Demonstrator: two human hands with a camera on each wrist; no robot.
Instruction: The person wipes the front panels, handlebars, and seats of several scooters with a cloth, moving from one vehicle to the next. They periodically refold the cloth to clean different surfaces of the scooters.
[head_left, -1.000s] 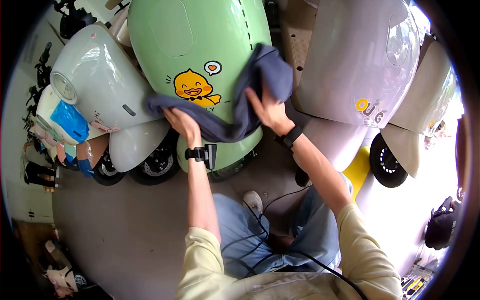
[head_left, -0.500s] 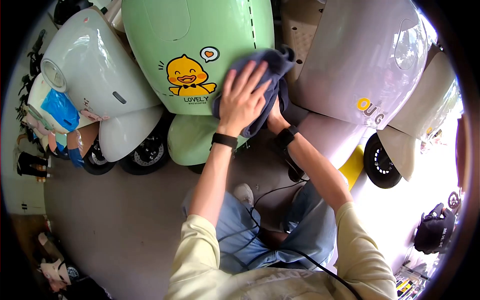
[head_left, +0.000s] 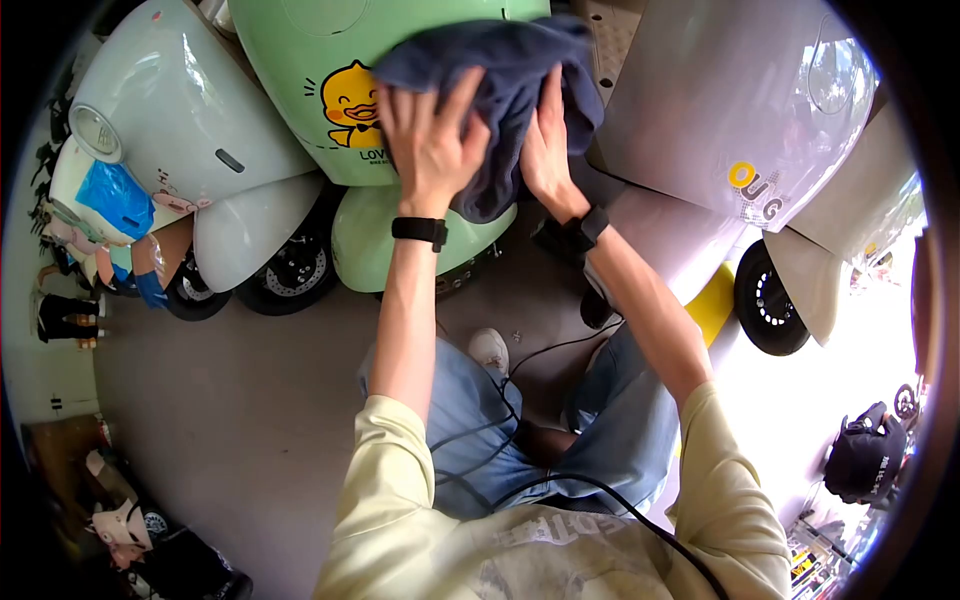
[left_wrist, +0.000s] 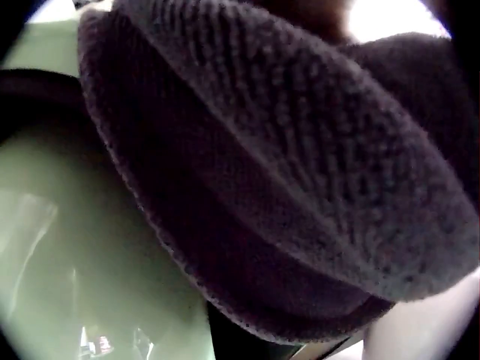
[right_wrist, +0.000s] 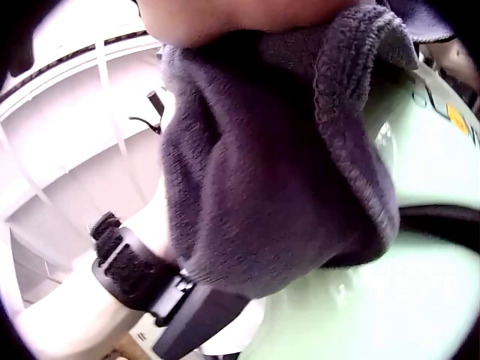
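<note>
A dark grey-blue towel (head_left: 505, 120) lies bunched against the front panel of a light green scooter (head_left: 285, 60) with a yellow duck sticker (head_left: 350, 98). My left hand (head_left: 432, 140) presses on the towel's left side, fingers spread, and overlaps part of the duck. On the right side, my right hand (head_left: 548, 150) holds the towel, its thumb lying over the fabric and the other fingers mostly hidden in it. Folds and a stitched edge of the towel (left_wrist: 300, 150) fill the left wrist view. In the right wrist view the towel (right_wrist: 262, 172) hangs beneath the hand.
A pale grey scooter (head_left: 180, 90) stands close on the left and a lilac scooter (head_left: 720, 110) on the right. A black cable (head_left: 590, 480) runs across the person's lap and over the floor (head_left: 220, 400). A yellow piece (head_left: 712, 305) shows beside the lilac scooter.
The towel, first stretched between both hands, was gathered to the right, then spread higher over the green panel. My left hand moved from the towel's left end onto its top and slightly leftward.
</note>
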